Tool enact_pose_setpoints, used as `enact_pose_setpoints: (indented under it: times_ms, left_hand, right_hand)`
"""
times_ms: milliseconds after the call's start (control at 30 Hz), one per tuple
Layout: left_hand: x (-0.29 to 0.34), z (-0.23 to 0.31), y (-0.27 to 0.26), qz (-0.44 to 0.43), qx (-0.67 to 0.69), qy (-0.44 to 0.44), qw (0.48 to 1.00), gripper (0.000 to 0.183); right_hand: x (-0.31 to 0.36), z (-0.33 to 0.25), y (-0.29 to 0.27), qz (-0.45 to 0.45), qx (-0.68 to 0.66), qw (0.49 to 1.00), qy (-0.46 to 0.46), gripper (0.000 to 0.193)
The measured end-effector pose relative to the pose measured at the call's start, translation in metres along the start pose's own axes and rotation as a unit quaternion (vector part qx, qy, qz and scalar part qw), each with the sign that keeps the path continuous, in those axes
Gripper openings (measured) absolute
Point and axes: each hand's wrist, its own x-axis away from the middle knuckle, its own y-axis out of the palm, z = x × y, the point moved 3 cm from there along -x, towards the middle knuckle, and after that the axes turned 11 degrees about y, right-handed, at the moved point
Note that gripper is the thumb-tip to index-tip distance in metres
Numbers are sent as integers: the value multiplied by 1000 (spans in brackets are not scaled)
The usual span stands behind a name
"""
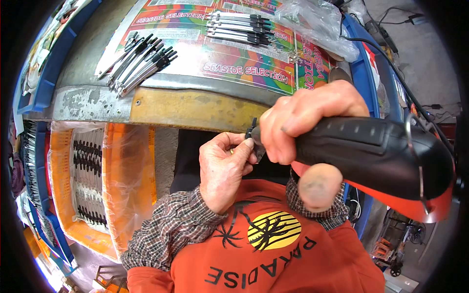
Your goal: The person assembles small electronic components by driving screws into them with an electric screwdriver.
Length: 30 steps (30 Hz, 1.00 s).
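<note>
- Head view, left hand point(222, 168): raised in front of the torso near the surface's front edge. Thumb and forefinger are pressed together in a pinch, remaining fingers curled.
- Held item: black piece point(253, 124), small, gripped between thumb and forefinger of the left hand; its slim end stands above the fingertips, the remainder being hidden.
- Right hand point(317, 112): knuckles up, fingers closed firmly around the front portion of a power tool point(361, 146) with black and red housing. A wire loop point(421, 166) sits at its rear.
- Tool position: rear extends to the right, front end near the left fingertips. Contact with the black piece cannot be determined.
- Forearms: left checked sleeve point(181, 224) rises from lower left; right checked sleeve point(337, 219) is partly hidden behind the tool. Red shirt point(312, 259) bears a palm-and-sun print.
- Surface point(85, 68): grey, worn, with a wooden strip point(195, 108) along the front. Colourful printed sheet point(190, 61) carries two groups of slender silver rods with black ends, one left point(139, 63), one farther back point(239, 28). Clear plastic point(322, 27) lies at far right.
- Room: orange crate point(129, 180), plastic-lined, stands below left, containing similar rods point(90, 156) in rows. Blue bin point(51, 75) flanks the surface's left side. Grey floor point(432, 44) shows at right.
</note>
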Motion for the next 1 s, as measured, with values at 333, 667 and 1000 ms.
enact_pose_setpoints:
  times_ms: [333,667,1000]
  left_hand:
    - [1,-1,-3,29,-46,3,999,14]
    - [-1,-5,-5,27,-45,8,999,13]
    - [-2,-11,-7,-2,-2,44,999,14]
  right_hand:
    - [-2,7,12,-15,-13,1000,7,41]
    - [-3,7,14,-1,-9,1000,-23,43]
    - [9,-1,10,71,102,990,65,44]
